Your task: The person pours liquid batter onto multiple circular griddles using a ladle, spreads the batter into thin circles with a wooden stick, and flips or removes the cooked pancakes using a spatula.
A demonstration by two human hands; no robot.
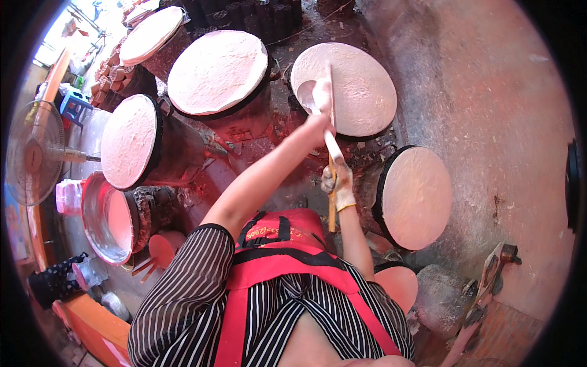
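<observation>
My left hand (pixel 322 97), pale and blurred, is closed around the thick white handle (pixel 334 146) of a ladle. The ladle's round bowl (pixel 306 93) is over the left part of a wide round griddle (pixel 362 98) covered by a pale, rough layer. In my right hand (pixel 339 179), which wears a white work glove with a yellow cuff, is a long flat wooden stick (pixel 332 211). The stick runs forward alongside the ladle, its far end over the same pale layer. Closer to me on the right is another pale-topped round griddle (pixel 416 197).
Pale-topped drum stoves (pixel 218 73) stand ahead and to the left. A wide metal basin (pixel 107 220) holds pale liquid. Further left is a standing fan (pixel 34 153). Dark cylindrical briquettes (pixel 250 20) are stacked at the back. A worn wall (pixel 486 114) borders the right side.
</observation>
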